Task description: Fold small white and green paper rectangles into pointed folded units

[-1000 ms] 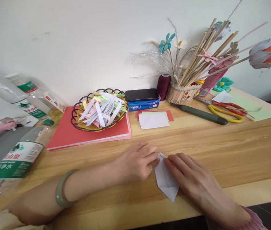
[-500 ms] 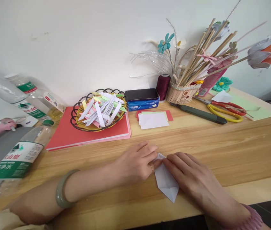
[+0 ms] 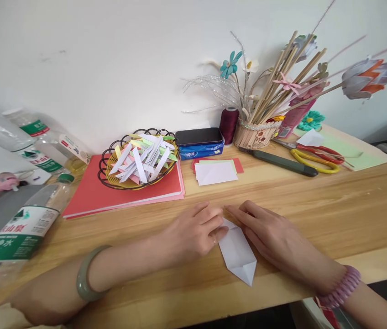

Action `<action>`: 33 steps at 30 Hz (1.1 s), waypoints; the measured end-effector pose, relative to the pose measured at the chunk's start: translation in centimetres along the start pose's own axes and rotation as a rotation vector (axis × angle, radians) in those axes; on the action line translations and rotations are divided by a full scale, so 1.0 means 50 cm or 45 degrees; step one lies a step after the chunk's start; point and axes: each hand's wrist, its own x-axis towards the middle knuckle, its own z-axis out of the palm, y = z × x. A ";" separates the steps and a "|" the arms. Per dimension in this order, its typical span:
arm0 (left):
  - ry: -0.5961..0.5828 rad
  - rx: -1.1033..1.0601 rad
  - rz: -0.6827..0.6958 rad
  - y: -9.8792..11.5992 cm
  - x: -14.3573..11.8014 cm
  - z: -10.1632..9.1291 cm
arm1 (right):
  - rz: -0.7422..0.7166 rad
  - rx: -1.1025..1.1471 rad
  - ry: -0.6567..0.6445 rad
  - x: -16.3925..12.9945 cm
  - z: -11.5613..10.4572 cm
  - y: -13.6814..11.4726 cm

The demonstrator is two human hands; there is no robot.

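A folded white paper (image 3: 237, 249) lies on the table, its far and near ends creased to points. My left hand (image 3: 198, 228) holds its left edge near the far end, thumb on top and fingers curled beside it. From the right, my right hand (image 3: 270, 237) reaches over the paper's far end. Its index finger stretches to the far tip, close to the left fingertips, and the other fingers bend behind it. Part of the far end is hidden under the fingers.
Behind the hands lie small stacked paper sheets (image 3: 216, 173), a blue packet (image 3: 202, 151) and a basket (image 3: 102, 176) of paper strips on red paper (image 3: 84, 196). Scissors (image 3: 313, 164) and a dark green-handled tool (image 3: 282, 162) lie right; plastic bottles (image 3: 18, 233) lie left.
My right hand has shifted from the paper's right edge toward its far tip, uncovering more of the right side. My left hand stays on the paper. The view has moved slightly.
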 end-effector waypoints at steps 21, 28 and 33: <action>-0.050 0.110 0.109 0.003 -0.002 -0.008 | -0.193 -0.220 0.018 -0.032 -0.027 0.012; -0.049 0.099 0.087 0.004 -0.008 -0.004 | -0.190 -0.195 -0.053 -0.035 -0.017 0.014; -0.033 0.109 0.042 0.004 -0.015 -0.006 | -0.137 -0.106 0.127 -0.073 -0.036 0.008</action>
